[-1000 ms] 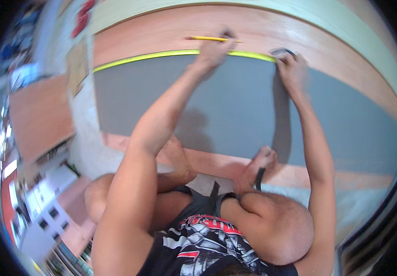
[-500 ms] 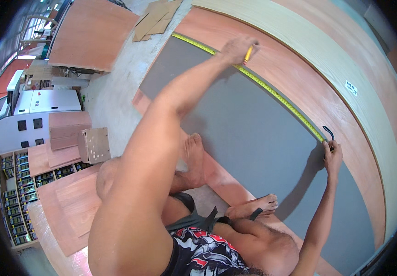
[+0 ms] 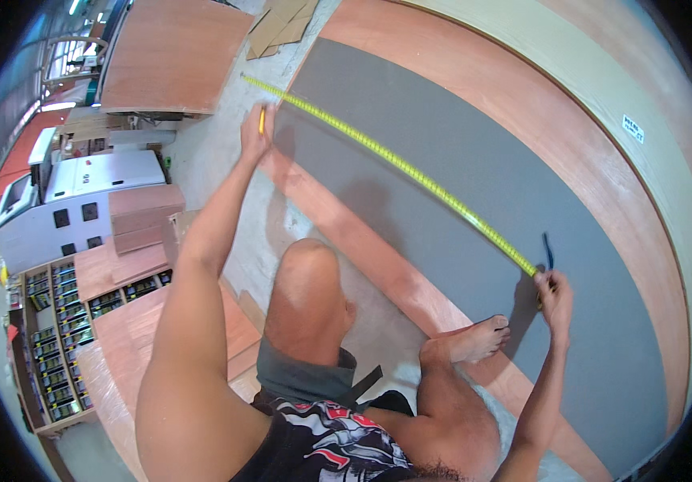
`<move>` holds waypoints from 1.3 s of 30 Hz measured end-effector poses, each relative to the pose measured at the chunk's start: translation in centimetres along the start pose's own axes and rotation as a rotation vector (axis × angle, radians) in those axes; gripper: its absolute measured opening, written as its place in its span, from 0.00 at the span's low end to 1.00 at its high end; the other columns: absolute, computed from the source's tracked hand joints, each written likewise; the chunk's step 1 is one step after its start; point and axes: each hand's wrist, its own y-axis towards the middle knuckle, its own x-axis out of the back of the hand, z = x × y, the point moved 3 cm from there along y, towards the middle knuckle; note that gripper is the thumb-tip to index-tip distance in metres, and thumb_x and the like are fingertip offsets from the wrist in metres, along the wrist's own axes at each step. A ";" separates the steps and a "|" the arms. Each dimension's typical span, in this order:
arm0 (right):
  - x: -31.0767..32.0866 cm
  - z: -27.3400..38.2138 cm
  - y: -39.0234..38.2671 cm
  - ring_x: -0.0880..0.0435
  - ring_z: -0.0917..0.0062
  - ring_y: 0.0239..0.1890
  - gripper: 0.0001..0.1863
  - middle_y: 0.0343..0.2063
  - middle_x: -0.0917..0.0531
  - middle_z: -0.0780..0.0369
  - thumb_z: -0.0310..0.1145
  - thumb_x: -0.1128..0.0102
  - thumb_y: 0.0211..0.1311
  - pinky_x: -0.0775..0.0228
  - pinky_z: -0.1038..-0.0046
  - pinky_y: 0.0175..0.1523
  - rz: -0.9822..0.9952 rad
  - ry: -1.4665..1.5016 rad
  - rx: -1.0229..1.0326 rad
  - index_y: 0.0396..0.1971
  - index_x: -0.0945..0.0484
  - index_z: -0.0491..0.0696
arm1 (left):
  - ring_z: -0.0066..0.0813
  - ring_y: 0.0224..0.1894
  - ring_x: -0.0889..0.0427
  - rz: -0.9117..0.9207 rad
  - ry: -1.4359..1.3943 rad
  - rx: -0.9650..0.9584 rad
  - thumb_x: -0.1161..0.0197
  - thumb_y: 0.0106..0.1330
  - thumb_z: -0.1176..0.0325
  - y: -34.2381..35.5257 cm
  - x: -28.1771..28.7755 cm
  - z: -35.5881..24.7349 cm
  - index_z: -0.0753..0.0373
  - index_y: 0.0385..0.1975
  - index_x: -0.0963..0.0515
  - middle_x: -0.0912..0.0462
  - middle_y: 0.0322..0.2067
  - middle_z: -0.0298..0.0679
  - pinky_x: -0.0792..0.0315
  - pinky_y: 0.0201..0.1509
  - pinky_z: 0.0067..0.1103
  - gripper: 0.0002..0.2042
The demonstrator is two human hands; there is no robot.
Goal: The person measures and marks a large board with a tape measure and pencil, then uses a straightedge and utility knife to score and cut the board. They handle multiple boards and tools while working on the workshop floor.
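My left hand [image 3: 255, 135] is closed around a yellow pencil [image 3: 262, 120] at the grey panel's left end, just below a yellow tape measure blade [image 3: 398, 164]. The blade runs diagonally over the grey panel [image 3: 466, 128], its far tip reaching past the panel's left edge over the floor. At the blade's right end my right hand [image 3: 555, 299] grips the tape case [image 3: 547, 283], mostly hidden by my fingers, with a dark strap sticking out above it. My bare foot [image 3: 474, 341] rests at the panel's near side, by a pinkish plywood strip [image 3: 378, 281].
Pale boards [image 3: 619, 88] lie beyond the grey panel. At the upper left are a plywood sheet [image 3: 161, 60] and cardboard pieces [image 3: 278, 28] on concrete. A white machine [image 3: 73, 221], stacked plywood [image 3: 125, 257] and a partitioned rack of small items [image 3: 61, 337] stand at the left.
My left hand has moved leftward with the pencil, away from mid-blade. The tape has shifted toward me, off the panel's far border, and my right hand moved with it. My left knee has risen.
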 end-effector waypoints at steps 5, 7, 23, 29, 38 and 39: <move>-1.4 -2.3 -8.2 0.29 0.84 0.19 0.17 0.20 0.26 0.67 0.41 0.32 0.66 0.37 0.76 0.24 0.101 0.062 -0.206 0.29 0.24 0.44 | 0.39 0.40 0.15 -0.194 -0.244 0.110 0.45 0.77 0.59 -11.3 -8.8 7.6 0.63 0.49 0.24 0.16 0.40 0.47 0.23 0.41 0.30 0.14; -1.2 -2.7 -11.0 0.28 0.83 0.21 0.16 0.21 0.25 0.67 0.41 0.31 0.66 0.36 0.75 0.26 0.092 0.003 -0.271 0.29 0.24 0.44 | 0.32 0.40 0.16 -0.089 -0.750 0.504 0.44 0.76 0.61 -14.1 -13.1 8.9 0.62 0.52 0.25 0.17 0.42 0.44 0.23 0.42 0.26 0.13; -5.2 2.0 -15.0 0.26 0.83 0.25 0.18 0.21 0.22 0.66 0.44 0.33 0.65 0.33 0.74 0.31 0.009 -0.195 -0.268 0.31 0.19 0.42 | 0.25 0.35 0.13 -0.039 -0.740 0.726 0.31 0.68 0.57 -14.2 -12.4 6.8 0.64 0.48 0.20 0.14 0.40 0.38 0.21 0.40 0.23 0.18; -6.3 3.8 -16.6 0.24 0.81 0.25 0.21 0.20 0.21 0.63 0.48 0.33 0.64 0.29 0.71 0.33 -0.022 -0.277 -0.301 0.31 0.19 0.42 | 0.30 0.39 0.13 0.019 -0.447 0.643 0.28 0.65 0.56 -13.8 -11.8 7.0 0.63 0.46 0.19 0.13 0.40 0.43 0.22 0.45 0.26 0.19; -8.1 1.5 -16.4 0.16 0.53 0.32 0.24 0.26 0.15 0.52 0.53 0.37 0.64 0.26 0.57 0.39 -0.126 -0.453 -0.224 0.35 0.16 0.43 | 0.30 0.38 0.17 0.134 -0.645 0.341 0.31 0.68 0.65 -12.5 -18.9 12.3 0.67 0.50 0.24 0.17 0.41 0.41 0.21 0.39 0.27 0.17; -8.0 1.1 -16.6 0.17 0.53 0.38 0.24 0.33 0.16 0.50 0.55 0.35 0.63 0.26 0.57 0.45 -0.186 -0.554 -0.229 0.36 0.15 0.44 | 0.29 0.36 0.16 -0.006 -0.594 0.425 0.31 0.69 0.61 -12.5 -19.3 12.5 0.69 0.50 0.25 0.16 0.41 0.43 0.21 0.37 0.28 0.19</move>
